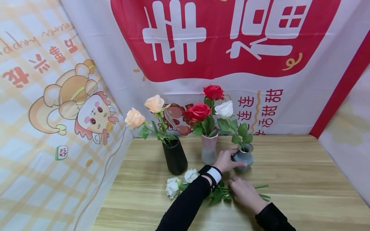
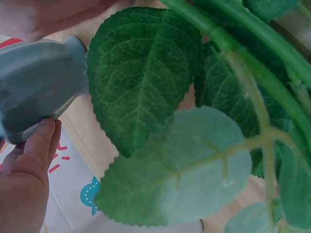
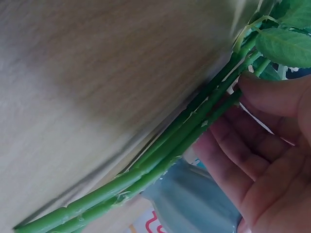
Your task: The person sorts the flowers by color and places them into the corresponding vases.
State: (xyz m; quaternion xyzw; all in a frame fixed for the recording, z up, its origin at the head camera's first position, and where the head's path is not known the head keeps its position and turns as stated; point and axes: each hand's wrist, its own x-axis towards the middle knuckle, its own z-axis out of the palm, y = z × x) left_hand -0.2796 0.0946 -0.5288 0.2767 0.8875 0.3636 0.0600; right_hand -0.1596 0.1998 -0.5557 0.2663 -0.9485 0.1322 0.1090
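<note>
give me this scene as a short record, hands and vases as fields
left hand: grips a rounded blue-grey vase
right hand: pinches slender green stems
blue-grey vase holds: one upright white rose
tall black vase holds: two peach roses
pink-and-grey vase holds: two red roses
on light wooden table: two loose white blooms

On the bench (image 1: 297, 166), left of the middle vase (image 1: 208, 150) stands a two-rose vase (image 1: 175, 157), right of it a one-rose vase (image 1: 245, 157); before it lies a rose bunch (image 1: 173, 187), behind it a cloth (image 1: 214, 70).
</note>
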